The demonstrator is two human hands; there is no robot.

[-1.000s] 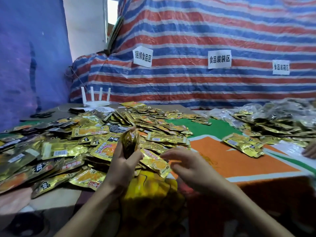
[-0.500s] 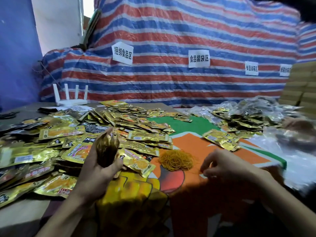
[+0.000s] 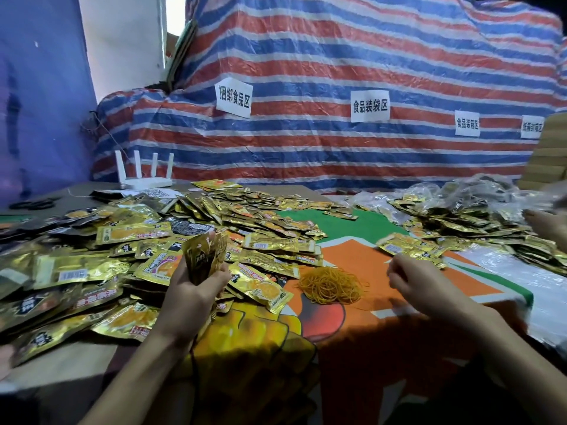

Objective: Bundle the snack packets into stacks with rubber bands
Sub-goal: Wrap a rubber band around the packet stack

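Dim room; daylight enters at a bright, blown-out window (image 3: 175,13) upper left. The foil packets (image 3: 135,234) throw soft glints. Deep shadow covers the near tablecloth (image 3: 383,348) and forearms. Wide-angle bending bows the striped tarp (image 3: 337,56); right edge smears

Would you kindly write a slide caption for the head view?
The left hand holds a stack of snack packets upright while the right hand hovers beside the rubber band pile.

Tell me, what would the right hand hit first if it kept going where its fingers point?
Most likely the pile of rubber bands: the right hand points left toward it, with only bare orange cloth between. Height is hard to judge, so it might pass over.
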